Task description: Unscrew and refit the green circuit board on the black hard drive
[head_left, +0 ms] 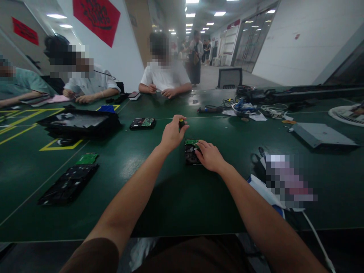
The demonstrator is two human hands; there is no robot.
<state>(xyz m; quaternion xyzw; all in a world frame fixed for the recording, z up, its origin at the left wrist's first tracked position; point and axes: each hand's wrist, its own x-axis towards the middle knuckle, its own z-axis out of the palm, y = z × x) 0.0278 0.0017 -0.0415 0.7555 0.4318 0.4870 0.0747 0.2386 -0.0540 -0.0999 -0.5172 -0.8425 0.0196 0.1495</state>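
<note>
Table (182,204): green, and both bare forearms reach over its near edge, converging toward the middle.
Right hand (210,155): palm down, wrist low, with the fingers pressed together and curved over the right side of the hard drive (whether they clasp it or merely rest cannot be told).
Hard drive (190,154): lies flat at mid-width, well in from the near edge, its green-board end pointing away.
Left hand (172,133): raised just beyond the drive with the wrist cocked, fingers curled tight around the screwdriver (181,123), whose yellow-and-black handle top shows above the thumb.
Left side: black panel (68,184) with a green board (87,158) just behind, and a black tray (79,123) farther on.
Right side: grey flat box (321,134).
Far edge: tangled cables (241,106); seated people with their hands on the table.
</note>
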